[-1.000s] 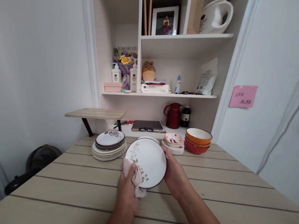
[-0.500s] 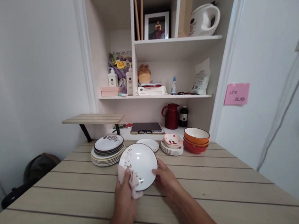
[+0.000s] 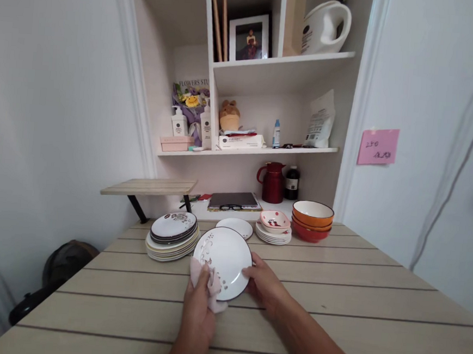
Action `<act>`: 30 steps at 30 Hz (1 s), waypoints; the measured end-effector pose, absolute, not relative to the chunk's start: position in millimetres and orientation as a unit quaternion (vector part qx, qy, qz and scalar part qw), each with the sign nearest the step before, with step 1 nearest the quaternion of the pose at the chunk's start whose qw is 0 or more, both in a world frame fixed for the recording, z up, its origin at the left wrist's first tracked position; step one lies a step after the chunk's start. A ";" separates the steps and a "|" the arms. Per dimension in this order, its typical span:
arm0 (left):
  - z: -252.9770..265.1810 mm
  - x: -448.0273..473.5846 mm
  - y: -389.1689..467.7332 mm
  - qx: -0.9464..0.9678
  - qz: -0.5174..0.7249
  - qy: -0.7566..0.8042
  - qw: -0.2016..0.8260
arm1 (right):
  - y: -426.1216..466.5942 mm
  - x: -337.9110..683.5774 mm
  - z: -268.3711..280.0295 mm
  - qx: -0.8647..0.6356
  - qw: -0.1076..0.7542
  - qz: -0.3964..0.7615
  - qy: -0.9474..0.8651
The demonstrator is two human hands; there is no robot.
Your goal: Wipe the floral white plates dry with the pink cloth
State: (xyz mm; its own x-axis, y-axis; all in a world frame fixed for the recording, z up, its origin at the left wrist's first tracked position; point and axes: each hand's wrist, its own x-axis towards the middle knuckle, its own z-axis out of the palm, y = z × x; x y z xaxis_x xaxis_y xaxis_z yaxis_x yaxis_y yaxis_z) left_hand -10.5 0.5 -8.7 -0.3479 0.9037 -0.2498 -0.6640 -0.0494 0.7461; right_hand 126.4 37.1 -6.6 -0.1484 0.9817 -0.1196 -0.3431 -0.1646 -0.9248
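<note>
A white plate (image 3: 226, 258) with a dark rim and a brown floral pattern is held tilted up above the table, facing me. My left hand (image 3: 201, 299) grips its lower left edge through a pale pink cloth (image 3: 215, 298), thumb on the front. On the plate's right edge my right hand (image 3: 264, 280) is closed, thumb in front and the other fingers behind, partly hidden. Behind the held plate another white plate (image 3: 243, 226) lies on the table. To the left stands a stack of plates (image 3: 173, 225), the upper ones dark-rimmed.
Back right are small plates (image 3: 273, 237) under a pink-spotted bowl (image 3: 274, 219), beside stacked orange and red bowls (image 3: 311, 221). A small raised wooden shelf (image 3: 149, 187) stands back left. Behind the table are a laptop (image 3: 234, 200), a red jug (image 3: 272, 184) and a dark bottle (image 3: 291, 184).
The held plate has turned slightly, its floral pattern shifting upward along the left side. Both hands keep their grip, and the view has shifted a little.
</note>
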 end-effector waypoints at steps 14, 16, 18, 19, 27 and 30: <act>-9.4 -6.8 -0.7 0.228 0.675 0.385 0.586 | 43.8 164.3 54.5 -0.415 0.390 0.646 -0.508; -9.5 -7.5 -1.3 0.238 0.668 0.377 0.596 | 45.4 168.6 58.1 -0.396 0.361 0.664 -0.522; -8.5 -7.6 -2.6 0.249 0.657 0.368 0.610 | 47.0 171.1 59.0 -0.370 0.343 0.684 -0.527; -7.6 -7.4 -3.5 0.251 0.652 0.365 0.616 | 47.4 171.2 58.0 -0.365 0.344 0.689 -0.523; -2.8 -7.5 -6.3 0.248 0.645 0.369 0.621 | 33.3 153.2 38.6 -0.397 0.472 0.651 -0.442; -4.6 -9.5 -3.9 0.248 0.646 0.370 0.620 | 27.0 147.7 35.2 -0.399 0.502 0.629 -0.439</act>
State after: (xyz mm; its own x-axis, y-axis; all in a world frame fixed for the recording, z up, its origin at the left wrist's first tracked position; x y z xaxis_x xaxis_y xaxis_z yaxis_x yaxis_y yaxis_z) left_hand -9.5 -3.9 -4.6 -0.1091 0.9842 -0.1391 -0.6176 0.0425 0.7853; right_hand 147.7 27.0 35.2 -0.1769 0.9824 -0.0602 -0.2812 -0.1091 -0.9534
